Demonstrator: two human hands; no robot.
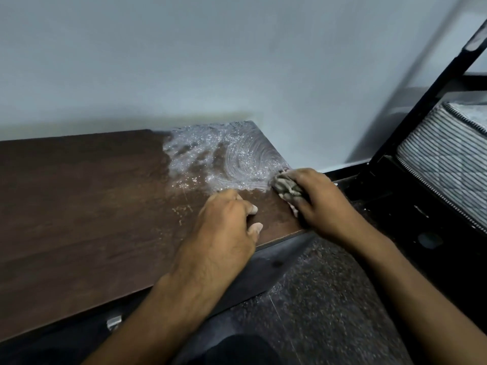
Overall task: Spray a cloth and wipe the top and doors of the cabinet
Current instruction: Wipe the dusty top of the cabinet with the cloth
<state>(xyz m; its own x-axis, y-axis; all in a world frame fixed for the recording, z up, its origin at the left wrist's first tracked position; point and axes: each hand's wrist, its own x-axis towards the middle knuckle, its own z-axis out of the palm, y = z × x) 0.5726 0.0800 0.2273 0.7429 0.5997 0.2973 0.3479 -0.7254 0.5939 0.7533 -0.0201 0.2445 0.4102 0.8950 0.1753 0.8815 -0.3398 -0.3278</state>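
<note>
The dark brown wooden cabinet top point(79, 206) runs from the left to the middle of the view. Its far right corner is covered with white foamy spray point(210, 156), with curved wipe marks in it. My right hand point(316, 201) grips a bunched grey cloth point(286, 187) and presses it on the top's right edge, at the rim of the foam. My left hand point(226, 233) rests on the top just left of it, fingers curled and apart, holding nothing; its fingertips look whitened. The cabinet doors are below the front edge and hardly visible.
A pale wall point(237, 61) stands right behind the cabinet. At the right is a black metal bed frame point(411, 114) with a striped mattress point(448, 154). A dark speckled floor point(316, 299) lies below. A small metal handle point(113, 322) shows under the front edge.
</note>
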